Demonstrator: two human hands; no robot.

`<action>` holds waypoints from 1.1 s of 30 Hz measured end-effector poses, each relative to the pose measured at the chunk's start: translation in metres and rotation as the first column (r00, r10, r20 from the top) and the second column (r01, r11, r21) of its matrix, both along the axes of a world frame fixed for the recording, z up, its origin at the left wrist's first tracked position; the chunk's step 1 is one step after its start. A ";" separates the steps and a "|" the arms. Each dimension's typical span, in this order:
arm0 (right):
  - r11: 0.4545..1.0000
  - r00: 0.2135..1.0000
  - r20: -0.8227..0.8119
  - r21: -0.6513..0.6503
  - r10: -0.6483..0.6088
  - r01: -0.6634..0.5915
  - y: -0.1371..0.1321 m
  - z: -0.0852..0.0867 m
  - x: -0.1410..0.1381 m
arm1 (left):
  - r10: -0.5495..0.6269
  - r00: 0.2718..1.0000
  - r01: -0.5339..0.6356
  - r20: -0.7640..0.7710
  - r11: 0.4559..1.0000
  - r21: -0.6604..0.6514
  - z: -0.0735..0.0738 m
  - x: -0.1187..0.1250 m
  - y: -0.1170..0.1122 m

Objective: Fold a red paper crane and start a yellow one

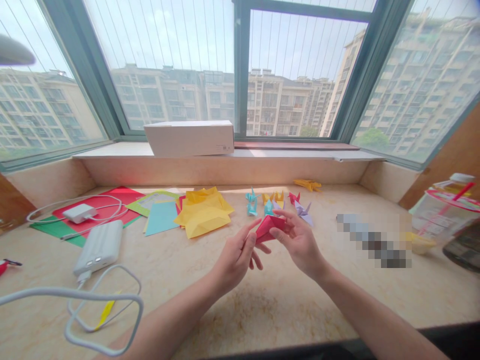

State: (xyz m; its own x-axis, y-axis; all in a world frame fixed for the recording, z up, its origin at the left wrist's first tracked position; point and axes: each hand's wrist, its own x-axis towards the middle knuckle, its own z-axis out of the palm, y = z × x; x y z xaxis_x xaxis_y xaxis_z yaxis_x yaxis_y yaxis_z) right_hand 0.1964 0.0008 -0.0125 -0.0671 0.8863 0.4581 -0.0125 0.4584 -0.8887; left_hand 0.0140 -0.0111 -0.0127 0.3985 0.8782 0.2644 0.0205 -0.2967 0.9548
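A partly folded piece of red origami paper (268, 228) is held up over the stone counter between both hands. My left hand (242, 252) pinches its left corner between thumb and forefinger, the other fingers loosely bent below. At the right end, my right hand (300, 242) grips it with the thumb in front and fingers behind. Just beyond the hands stand several small folded paper figures: a blue one (252, 207), a red one (294, 198), a purple one (303, 212) and yellow ones (276, 197). Part of this group is hidden by the hands.
Yellow paper sheets (204, 212) and a light blue sheet (162, 218) lie left of centre. Further left are a white power bank (100, 246), a charger (79, 213) and looping cables. A white box (189, 139) sits on the sill. At right stands a plastic cup (435, 215).
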 end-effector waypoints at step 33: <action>0.976 0.976 0.187 0.205 -0.111 0.072 -0.005 -0.001 -0.008 | 0.010 0.990 0.012 0.142 0.988 -0.151 0.006 0.007 -0.004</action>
State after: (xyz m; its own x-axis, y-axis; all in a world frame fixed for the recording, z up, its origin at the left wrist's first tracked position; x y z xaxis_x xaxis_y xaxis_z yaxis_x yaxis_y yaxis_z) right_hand 0.1883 -0.0041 -0.0139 -0.0955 0.7873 0.6091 0.2034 0.6144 -0.7623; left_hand 0.0210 -0.0155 -0.0063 0.3673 0.9120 0.1829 -0.1190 -0.1489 0.9817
